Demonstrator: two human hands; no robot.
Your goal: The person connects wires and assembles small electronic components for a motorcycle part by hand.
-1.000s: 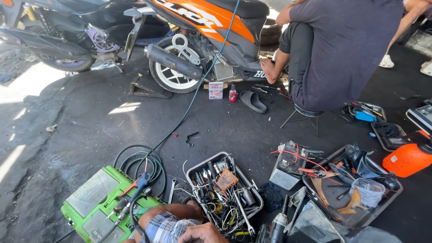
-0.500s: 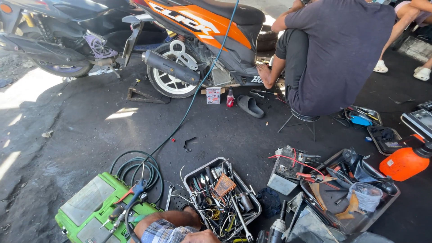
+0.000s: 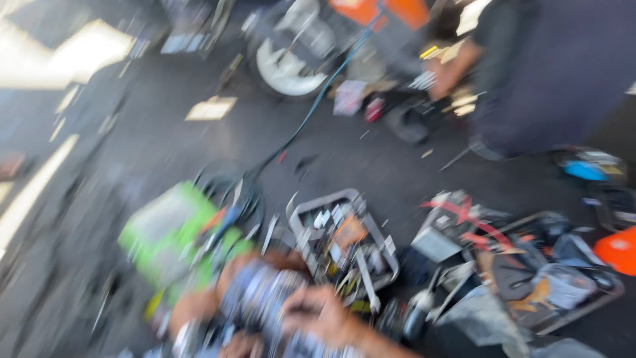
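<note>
Dark asphalt floor (image 3: pixel 152 146) fills the blurred view, with patches of sunlight at the left edge. At the bottom, the right hand (image 3: pixel 318 317) lies over a striped sleeve (image 3: pixel 265 298) near the bottom middle; its fingers look curled, but the blur hides whether it grips anything. The left hand (image 3: pixel 189 311) shows only as a smear lower left, and how open it is cannot be told. Just above the hands sits a grey metal tool tray (image 3: pixel 344 245) crammed with tools, with an orange-brown piece on top. Left of the tray, touching the sleeve's outline, is a bright green case (image 3: pixel 165 232), and a coil of dark hose (image 3: pixel 232 192) lies behind it. A blue cable (image 3: pixel 311 109) runs from the coil up towards the white wheel (image 3: pixel 285 63) of an orange motorcycle (image 3: pixel 377 16). To the right of the tray, an open toolbox (image 3: pixel 530 278) holds red wires and dark clutter, with an orange container (image 3: pixel 619 248) at the right edge. Farther back, another person in dark clothing (image 3: pixel 556 73) sits beside the motorcycle, one arm reaching towards it.
</note>
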